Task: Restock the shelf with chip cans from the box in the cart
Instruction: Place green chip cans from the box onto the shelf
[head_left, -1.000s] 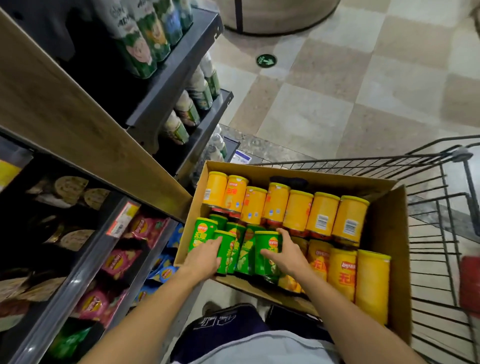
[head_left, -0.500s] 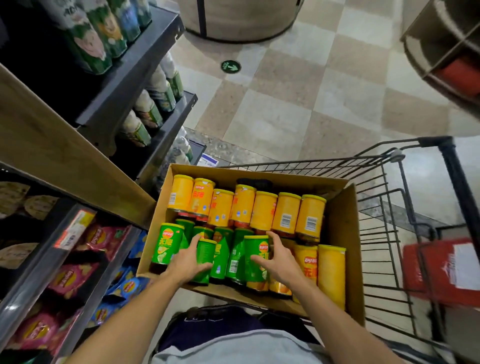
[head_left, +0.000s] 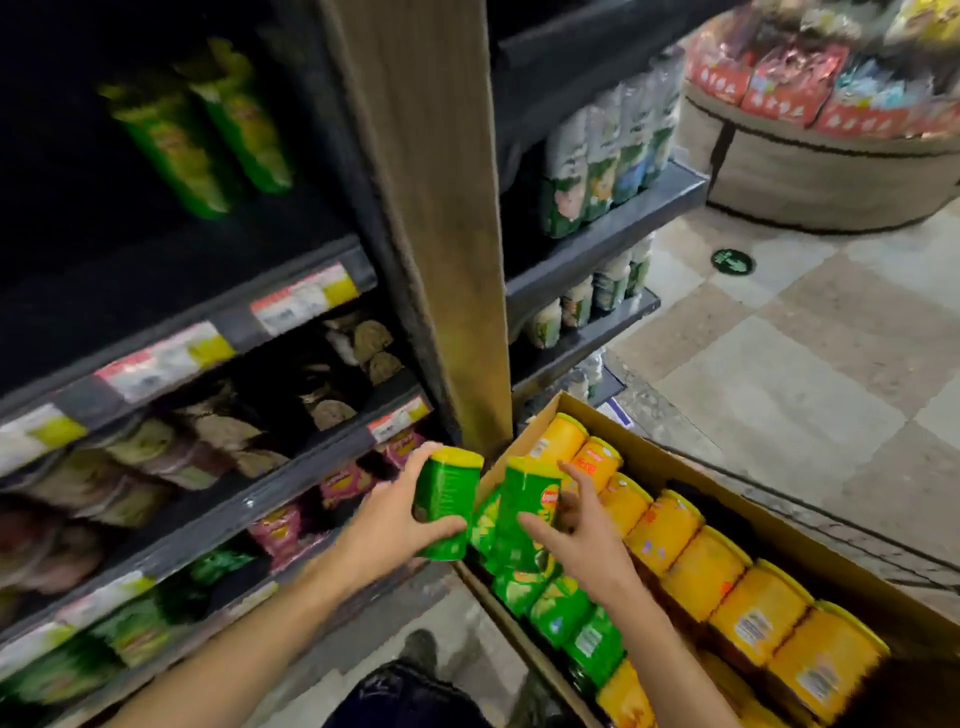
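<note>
A green chip can (head_left: 445, 505) is gripped by the left hand (head_left: 390, 525) just outside the box's (head_left: 779, 525) near-left corner, lifted toward the shelf (head_left: 218, 312). A second green can (head_left: 524, 512) is held upright by the right hand (head_left: 582, 525), fingers curled loosely around it, above the green row. Both cans would best be carried upright and set beside the green cans (head_left: 208, 135) on the dark upper shelf. The wooden upright (head_left: 431, 208) stands close by the box and should be cleared; yellow cans (head_left: 701, 566) fill the box's far side.

green chip cans (head_left: 448, 506) with yellow lids, orange-yellow cans (head_left: 701, 577), brown box (head_left: 769, 525), beige checkered floor (head_left: 810, 364).
</note>
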